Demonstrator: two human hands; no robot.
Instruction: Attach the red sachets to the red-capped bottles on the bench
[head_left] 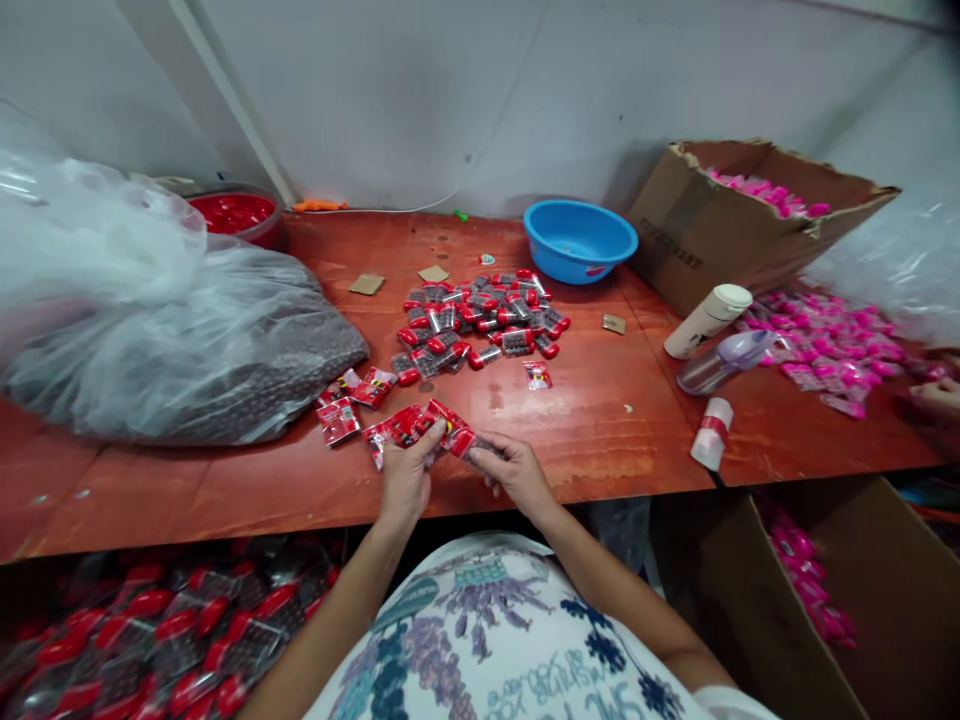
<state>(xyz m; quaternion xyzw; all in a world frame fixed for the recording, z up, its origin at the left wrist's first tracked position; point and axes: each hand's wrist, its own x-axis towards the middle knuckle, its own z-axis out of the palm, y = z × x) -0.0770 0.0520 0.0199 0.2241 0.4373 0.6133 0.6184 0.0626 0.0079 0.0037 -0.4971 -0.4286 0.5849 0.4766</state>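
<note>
Just over the table's front edge, my left hand (407,478) is closed on a small bunch of red printed plastic packets (391,428), fanned out to its left. My right hand (519,474) pinches a small red-capped container (472,446) with a dark body, mostly hidden by the fingers. Its red end meets the packet in my left hand; whether it is inside cannot be made out. More red packets (339,422) lie left of my hands. Beyond them spreads a pile of red-capped clear containers (480,315) with dark contents. A single packet (538,375) lies right of the pile.
A tied clear bag of dark pieces (225,350) stands left. At the back are a red-filled tub (274,232), a blue basin (581,245) and a cardboard box (694,235). Bottles (709,322) and pink packets (832,345) lie right, near another person's hand (939,398). Red-capped containers (172,640) fill the space below.
</note>
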